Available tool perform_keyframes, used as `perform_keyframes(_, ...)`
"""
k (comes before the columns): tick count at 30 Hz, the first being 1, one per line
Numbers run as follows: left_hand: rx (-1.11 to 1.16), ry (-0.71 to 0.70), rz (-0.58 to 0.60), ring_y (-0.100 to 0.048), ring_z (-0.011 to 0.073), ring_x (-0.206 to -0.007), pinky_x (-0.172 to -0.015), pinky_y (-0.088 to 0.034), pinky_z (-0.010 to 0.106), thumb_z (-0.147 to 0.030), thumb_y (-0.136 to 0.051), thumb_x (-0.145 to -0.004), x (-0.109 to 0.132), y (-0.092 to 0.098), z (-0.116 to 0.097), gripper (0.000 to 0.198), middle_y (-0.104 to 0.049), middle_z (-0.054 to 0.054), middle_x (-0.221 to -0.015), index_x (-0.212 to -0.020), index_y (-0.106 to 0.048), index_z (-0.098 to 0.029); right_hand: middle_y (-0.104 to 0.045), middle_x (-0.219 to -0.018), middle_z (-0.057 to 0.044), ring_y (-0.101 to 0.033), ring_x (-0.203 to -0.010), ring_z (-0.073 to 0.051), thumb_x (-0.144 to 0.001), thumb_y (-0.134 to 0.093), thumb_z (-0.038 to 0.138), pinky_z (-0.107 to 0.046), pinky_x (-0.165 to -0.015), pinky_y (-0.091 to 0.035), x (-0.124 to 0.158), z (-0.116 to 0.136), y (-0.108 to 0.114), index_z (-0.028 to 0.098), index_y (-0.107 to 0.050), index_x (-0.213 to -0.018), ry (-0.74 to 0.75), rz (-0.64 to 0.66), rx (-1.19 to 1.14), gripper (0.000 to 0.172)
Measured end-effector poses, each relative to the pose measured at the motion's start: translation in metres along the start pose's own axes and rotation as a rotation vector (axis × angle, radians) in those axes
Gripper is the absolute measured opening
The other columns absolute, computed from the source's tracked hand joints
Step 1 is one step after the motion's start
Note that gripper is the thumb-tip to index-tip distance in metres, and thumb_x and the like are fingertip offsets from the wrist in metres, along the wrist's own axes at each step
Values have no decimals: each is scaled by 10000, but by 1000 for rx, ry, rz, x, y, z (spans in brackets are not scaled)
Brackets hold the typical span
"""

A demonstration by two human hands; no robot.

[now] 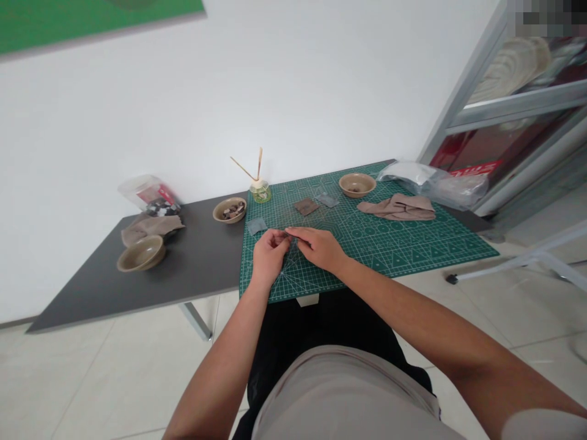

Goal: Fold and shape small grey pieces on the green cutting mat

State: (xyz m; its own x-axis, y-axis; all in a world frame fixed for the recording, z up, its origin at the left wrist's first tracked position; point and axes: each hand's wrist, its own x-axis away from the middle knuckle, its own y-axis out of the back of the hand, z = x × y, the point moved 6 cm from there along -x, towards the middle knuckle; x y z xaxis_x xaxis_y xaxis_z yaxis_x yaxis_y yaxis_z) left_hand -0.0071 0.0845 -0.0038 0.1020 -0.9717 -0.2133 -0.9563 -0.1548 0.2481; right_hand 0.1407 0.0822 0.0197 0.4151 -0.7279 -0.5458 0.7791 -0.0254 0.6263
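My left hand (269, 256) and my right hand (321, 247) meet over the near part of a green cutting mat (380, 264). The fingers of both are closed in a pinch around something small and dark, mostly hidden between the fingertips. A grey-blue square sheet (257, 226) lies just beyond my left hand. Farther back, past my right hand, a brown square sheet (306, 206) lies beside a second grey sheet (327, 200).
A bowl (217, 214) holds small dark and pale pieces, left of a glass jar with sticks (261, 192). Another bowl (358, 194) and a crumpled cloth (403, 209) lie right. Far left are a third bowl (142, 260), a cloth (149, 229) and a plastic bag (153, 192).
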Motion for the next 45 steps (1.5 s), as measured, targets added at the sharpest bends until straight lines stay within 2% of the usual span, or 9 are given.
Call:
perform_keyframes(3, -19, 10, -2, -527, 118, -574, -584, -401, 246, -335, -669, -791, 0, 0, -1, 139, -582, -39, -620, -785, -614, -207, -654, -1330, -23, -633, -1202, -188, -887, -482, 90, -382, -1051, -506, 0, 0, -2, 267, -617, -1327, -4, 26, 37, 493)
perform_keyframes(8, 99, 12, 24, -619, 135, -632, -653, -469, 260, -276, -640, -787, 1, -3, -3, 99, -647, -28, -665, -795, -564, -214, -640, -1352, -32, -618, -1226, -184, -911, -454, 98, -363, -1052, -504, -1, 4, -4, 244, -592, -1357, 22, 59, 81, 489)
perform_keyframes(11, 56, -5, 35, -615, 131, -619, -649, -467, 256, -258, -612, -797, 2, -3, -4, 74, -651, -27, -653, -775, -558, -211, -586, -1414, -55, -586, -1271, -196, -932, -447, 120, -366, -1063, -494, 1, 7, -6, 220, -569, -1382, 57, 94, 125, 477)
perform_keyframes(16, 1, 4, 7, -598, 128, -590, -632, -454, 252, -284, -617, -809, 3, 0, -5, 93, -646, -28, -625, -767, -585, -207, -479, -1506, -42, -581, -1276, -218, -908, -461, 83, -404, -1061, -497, 3, 8, -13, 260, -493, -1447, 77, 159, 176, 569)
perform_keyframes(22, 41, 28, -14, -609, 138, -594, -614, -454, 257, -303, -670, -783, 6, 1, -8, 125, -656, -21, -625, -772, -597, -202, -526, -1467, -75, -583, -1276, -224, -938, -430, 114, -401, -1048, -510, 2, 4, -11, 223, -484, -1456, 21, 114, 197, 532)
perform_keyframes(27, -62, 3, -34, -567, 119, -559, -585, -426, 241, -230, -640, -775, 8, 2, -14, 122, -639, -28, -593, -674, -580, -196, -479, -1504, -57, -575, -1285, -217, -942, -439, 124, -382, -1045, -512, 4, 8, -14, 224, -481, -1457, 81, 146, 222, 526)
perform_keyframes(33, 61, 7, -42, -615, 138, -611, -616, -461, 257, -293, -673, -778, 9, 1, -9, 101, -680, -17, -665, -773, -625, -204, -505, -1482, -69, -593, -1264, -220, -938, -433, 122, -376, -1022, -525, 4, 7, -11, 219, -475, -1461, 19, 114, 242, 534)
perform_keyframes(40, -82, -39, -85, -544, 115, -578, -580, -414, 239, -272, -638, -795, 9, 5, -10, 135, -622, -37, -632, -703, -561, -209, -488, -1492, -75, -586, -1272, -221, -947, -443, 134, -356, -1000, -538, 5, 13, -13, 196, -511, -1433, 102, 136, 306, 494)
perform_keyframes(45, 21, -38, -75, -572, 123, -606, -607, -431, 246, -305, -660, -797, 9, 3, -7, 133, -656, -25, -678, -757, -581, -207, -515, -1471, -96, -614, -1236, -214, -945, -425, 126, -357, -986, -549, 5, 10, -11, 155, -459, -1464, 35, 120, 336, 520)
